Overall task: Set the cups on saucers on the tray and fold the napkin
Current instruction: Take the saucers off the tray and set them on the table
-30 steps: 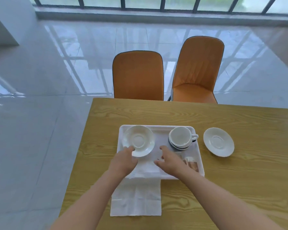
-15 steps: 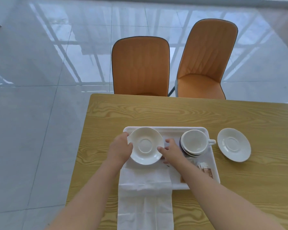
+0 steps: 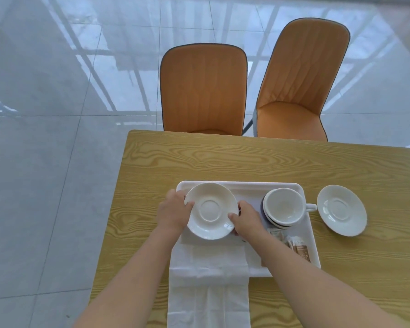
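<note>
A white saucer (image 3: 210, 210) sits over the left part of the white tray (image 3: 246, 185). My left hand (image 3: 173, 210) grips its left rim and my right hand (image 3: 246, 220) grips its right rim. To the right on the tray stand stacked white cups (image 3: 284, 206), handle pointing right, the lower one with a dark rim. A second white saucer (image 3: 341, 210) lies on the table right of the tray. A white napkin (image 3: 208, 287) lies unfolded from the tray's front over the table edge toward me.
Small brown sachets (image 3: 298, 248) lie in the tray's right front corner. The wooden table (image 3: 223, 159) ends at the left near the tray. Two orange chairs (image 3: 204, 88) stand behind the table on a glossy tiled floor.
Both hands have moved from the napkin's top edge up to the saucer and taken hold of its rim on either side. The camera has tilted down and closer.
</note>
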Tool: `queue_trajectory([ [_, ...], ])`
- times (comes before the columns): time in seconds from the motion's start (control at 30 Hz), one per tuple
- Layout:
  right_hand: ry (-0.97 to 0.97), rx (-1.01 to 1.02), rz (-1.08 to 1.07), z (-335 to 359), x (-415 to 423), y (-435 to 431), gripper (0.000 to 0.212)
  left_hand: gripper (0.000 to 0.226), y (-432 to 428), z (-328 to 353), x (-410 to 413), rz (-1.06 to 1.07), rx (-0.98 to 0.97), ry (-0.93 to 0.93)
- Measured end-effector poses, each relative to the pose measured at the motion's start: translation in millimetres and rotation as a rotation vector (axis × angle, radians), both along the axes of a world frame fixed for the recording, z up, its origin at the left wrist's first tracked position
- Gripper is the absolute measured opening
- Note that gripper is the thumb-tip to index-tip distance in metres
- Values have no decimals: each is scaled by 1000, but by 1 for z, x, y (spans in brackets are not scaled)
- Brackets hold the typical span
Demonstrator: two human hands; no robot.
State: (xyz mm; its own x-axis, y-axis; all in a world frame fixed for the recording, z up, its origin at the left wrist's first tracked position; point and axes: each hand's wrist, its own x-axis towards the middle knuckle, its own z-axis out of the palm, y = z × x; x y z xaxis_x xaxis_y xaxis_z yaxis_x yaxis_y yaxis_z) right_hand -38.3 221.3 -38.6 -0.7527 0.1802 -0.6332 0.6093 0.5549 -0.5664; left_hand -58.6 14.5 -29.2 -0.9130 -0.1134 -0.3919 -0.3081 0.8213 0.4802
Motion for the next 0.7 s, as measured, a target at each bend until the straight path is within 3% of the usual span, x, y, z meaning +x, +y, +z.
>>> queue_trajectory([
  [0.07, 8, -28, -2, 9, 1, 0, 4, 33, -2, 3, 3, 52, 87, 45],
  [0.2, 52, -159, -14, 39, 6, -2, 8, 26, -6, 16, 19, 272, 393, 131],
  [0.4, 152, -284, -23, 95, 26, 5, 6, 27, -7, 57, 45, 541, 890, 15],
  [0.57, 212, -351, -41, 129, 48, 11, 5, 36, 1, 101, 76, 570, 1020, -7],
  [0.7, 209, -429, -75, 149, 68, 11, 13, 38, 12, 130, 109, 446, 1175, 24],
])
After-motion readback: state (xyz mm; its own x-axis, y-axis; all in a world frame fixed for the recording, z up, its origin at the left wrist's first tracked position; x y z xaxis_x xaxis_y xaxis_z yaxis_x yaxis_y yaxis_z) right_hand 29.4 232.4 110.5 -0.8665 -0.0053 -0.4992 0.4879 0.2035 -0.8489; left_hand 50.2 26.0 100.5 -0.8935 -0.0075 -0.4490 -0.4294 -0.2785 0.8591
